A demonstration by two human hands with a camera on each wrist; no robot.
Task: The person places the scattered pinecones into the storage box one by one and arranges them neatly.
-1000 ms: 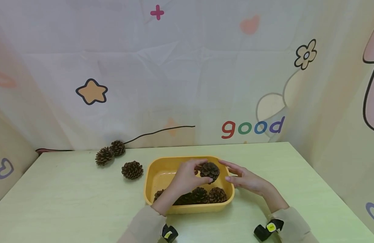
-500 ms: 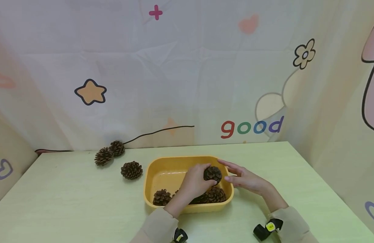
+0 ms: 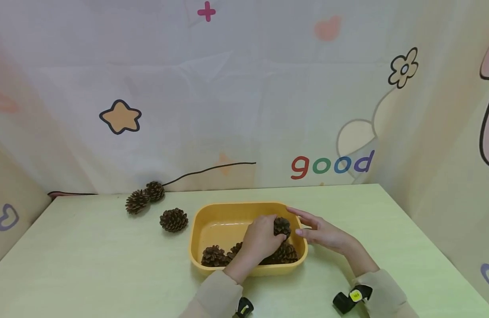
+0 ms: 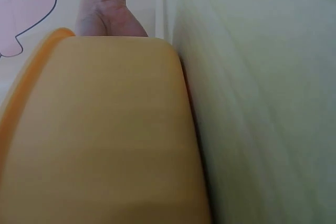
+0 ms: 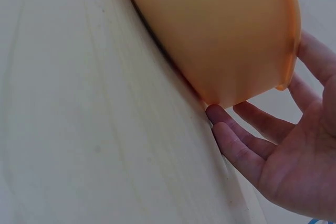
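In the head view my left hand (image 3: 262, 238) holds a pinecone (image 3: 283, 227) over the right part of a yellow plastic tub (image 3: 214, 207). Its thumb lies on the near side of the cone; the other fingers are mostly hidden. Beneath and beside the hand, several pinecones (image 3: 214, 256) lie along the tub's near wall, partly covered by the forearm. My right hand (image 3: 328, 235) grips the tub's right end, thumb over the rim. In the right wrist view, that hand's other fingers (image 5: 239, 150) touch the outer wall low down. The left wrist view shows mostly the tub's outer wall (image 4: 115, 129).
Left of the tub, one pinecone (image 3: 174, 220) lies on the pale green table (image 3: 89, 256). Farther back, two more pinecones, a nearer one (image 3: 137, 202) and a farther one (image 3: 155, 191), sit close together by the printed curtain (image 3: 169, 110).
My left hand has moved right and slightly lower with the pinecone, toward the tub's right end. More cones show at the tub's near left. The right hand keeps its place.
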